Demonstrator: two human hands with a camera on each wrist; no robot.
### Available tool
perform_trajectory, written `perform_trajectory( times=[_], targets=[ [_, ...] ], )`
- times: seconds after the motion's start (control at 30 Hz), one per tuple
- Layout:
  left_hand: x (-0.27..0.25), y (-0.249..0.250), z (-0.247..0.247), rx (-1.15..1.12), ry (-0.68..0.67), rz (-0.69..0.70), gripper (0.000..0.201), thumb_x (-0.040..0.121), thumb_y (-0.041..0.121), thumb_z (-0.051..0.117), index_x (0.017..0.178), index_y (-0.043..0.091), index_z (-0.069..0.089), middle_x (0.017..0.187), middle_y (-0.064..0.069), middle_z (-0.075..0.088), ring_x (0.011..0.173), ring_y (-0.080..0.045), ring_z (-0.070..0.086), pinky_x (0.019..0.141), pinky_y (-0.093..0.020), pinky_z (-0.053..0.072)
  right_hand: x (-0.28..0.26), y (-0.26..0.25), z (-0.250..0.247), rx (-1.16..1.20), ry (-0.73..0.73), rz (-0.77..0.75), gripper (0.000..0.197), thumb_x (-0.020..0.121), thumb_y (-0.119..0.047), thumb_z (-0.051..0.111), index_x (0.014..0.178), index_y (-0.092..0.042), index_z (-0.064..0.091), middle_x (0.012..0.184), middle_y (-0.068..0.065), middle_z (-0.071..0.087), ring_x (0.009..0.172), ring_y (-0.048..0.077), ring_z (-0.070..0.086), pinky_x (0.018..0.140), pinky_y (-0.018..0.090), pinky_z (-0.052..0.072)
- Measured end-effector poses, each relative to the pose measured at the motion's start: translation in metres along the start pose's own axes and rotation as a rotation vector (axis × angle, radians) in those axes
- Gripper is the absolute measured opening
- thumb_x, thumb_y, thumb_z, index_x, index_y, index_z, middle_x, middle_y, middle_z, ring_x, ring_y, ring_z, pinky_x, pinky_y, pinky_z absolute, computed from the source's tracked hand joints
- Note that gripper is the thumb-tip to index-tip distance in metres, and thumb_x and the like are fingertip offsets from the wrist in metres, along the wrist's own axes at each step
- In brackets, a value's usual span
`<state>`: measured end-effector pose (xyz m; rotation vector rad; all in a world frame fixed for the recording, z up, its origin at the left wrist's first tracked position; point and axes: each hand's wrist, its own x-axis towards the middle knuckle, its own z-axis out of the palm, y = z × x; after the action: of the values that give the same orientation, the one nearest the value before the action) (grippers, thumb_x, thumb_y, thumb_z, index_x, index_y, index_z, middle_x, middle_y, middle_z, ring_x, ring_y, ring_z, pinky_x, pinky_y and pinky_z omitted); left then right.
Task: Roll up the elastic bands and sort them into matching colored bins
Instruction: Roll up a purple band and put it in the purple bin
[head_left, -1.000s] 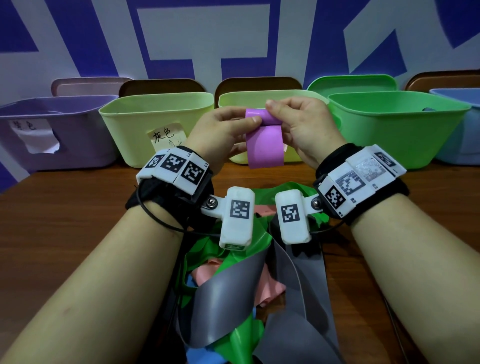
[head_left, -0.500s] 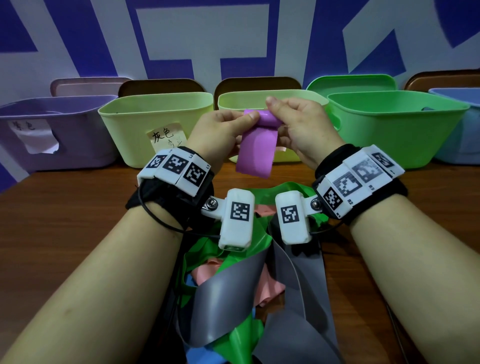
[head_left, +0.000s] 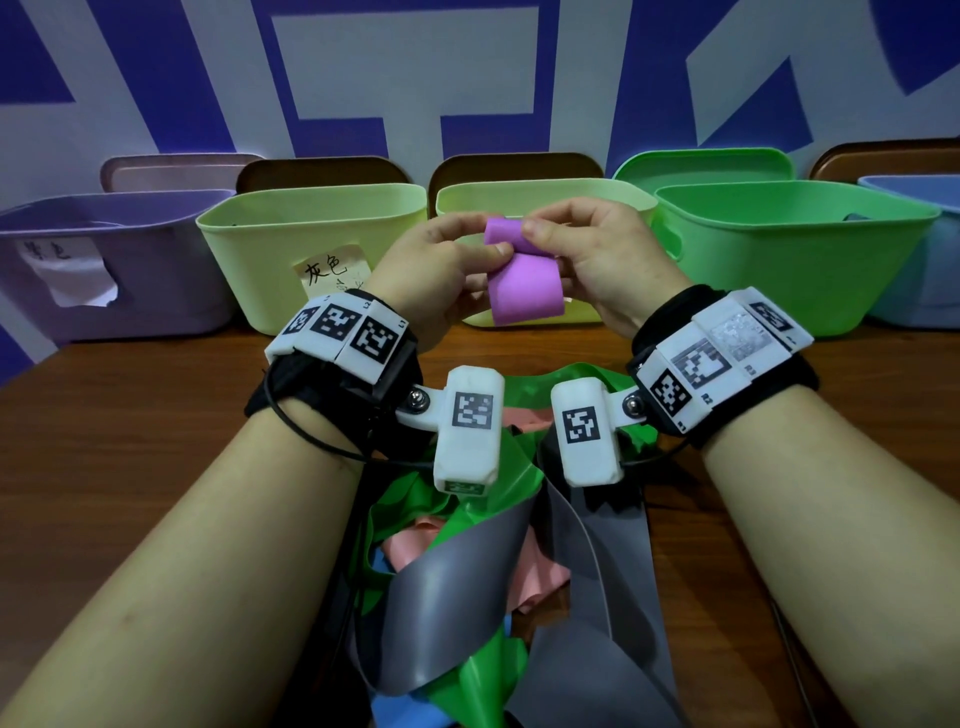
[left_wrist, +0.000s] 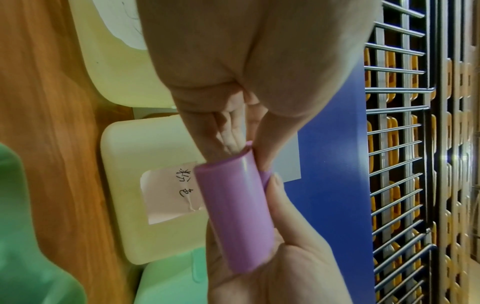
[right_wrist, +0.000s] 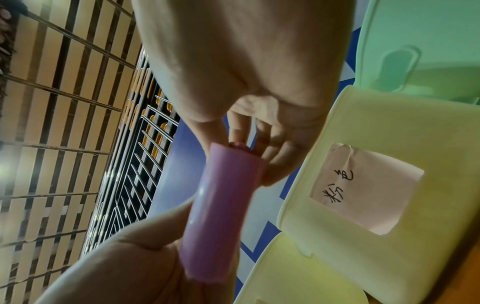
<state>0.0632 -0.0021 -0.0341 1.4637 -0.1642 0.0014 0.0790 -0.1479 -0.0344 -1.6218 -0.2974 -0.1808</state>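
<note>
Both hands hold a purple elastic band (head_left: 522, 280) in the air in front of the bins, its upper end rolled into a small coil and a short flap hanging below. My left hand (head_left: 447, 270) pinches the roll's left end. My right hand (head_left: 592, 260) pinches its right end from above. In the left wrist view the purple band (left_wrist: 233, 207) shows as a smooth roll between both hands' fingers; in the right wrist view the same purple band (right_wrist: 221, 207) shows likewise. The purple bin (head_left: 104, 260) stands at the far left.
A row of bins lines the back: two pale yellow bins (head_left: 311, 249) (head_left: 545, 197) with paper labels, a green bin (head_left: 789, 249) and a blue bin (head_left: 924, 249). A heap of grey, green, pink and blue bands (head_left: 493, 571) lies on the wooden table (head_left: 130, 441) under my wrists.
The hanging flap of the purple band has grown shorter as the roll took up more of it. Both hands stayed in place in front of the bins.
</note>
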Motion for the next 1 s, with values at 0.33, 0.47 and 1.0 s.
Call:
perform_trajectory(
  times=[0.33, 0.47, 1.0],
  targets=[
    [-0.0021, 0.0009, 0.0034, 0.021, 0.074, -0.011, 0.022, 0.093, 0.019, 0.060, 0.110, 0.004, 0.063, 0.077, -0.006, 0.065, 0.054, -0.010, 0.062, 0.059, -0.022, 0.053, -0.0037, -0.0054, 0.0009, 0.028, -0.054, 0.017, 0.020, 0.084, 0.008, 0.061, 0.083, -0.011, 0.057, 0.081, 0.004, 0.055, 0.069, 0.015, 0.061, 0.053, 0.020, 0.050],
    [-0.0033, 0.0050, 0.0020, -0.033, 0.106, 0.007, 0.021, 0.091, 0.005, 0.061, 0.112, 0.004, 0.060, 0.091, -0.009, 0.067, 0.059, -0.011, 0.067, 0.052, -0.018, 0.052, -0.0057, -0.0062, 0.0011, 0.105, -0.056, 0.061, 0.012, 0.090, -0.009, 0.061, 0.099, -0.013, 0.054, 0.093, 0.007, 0.058, 0.066, 0.015, 0.063, 0.054, 0.025, 0.053],
    [-0.0048, 0.0053, 0.0000, 0.011, 0.070, -0.080, 0.017, 0.093, 0.024, 0.061, 0.099, 0.008, 0.063, 0.073, -0.007, 0.070, 0.063, -0.014, 0.068, 0.061, -0.021, 0.055, -0.0014, -0.0014, -0.0004, 0.036, -0.051, 0.054, 0.017, 0.091, 0.000, 0.058, 0.089, -0.017, 0.057, 0.096, 0.011, 0.058, 0.075, 0.024, 0.063, 0.069, 0.031, 0.054]
  ],
)
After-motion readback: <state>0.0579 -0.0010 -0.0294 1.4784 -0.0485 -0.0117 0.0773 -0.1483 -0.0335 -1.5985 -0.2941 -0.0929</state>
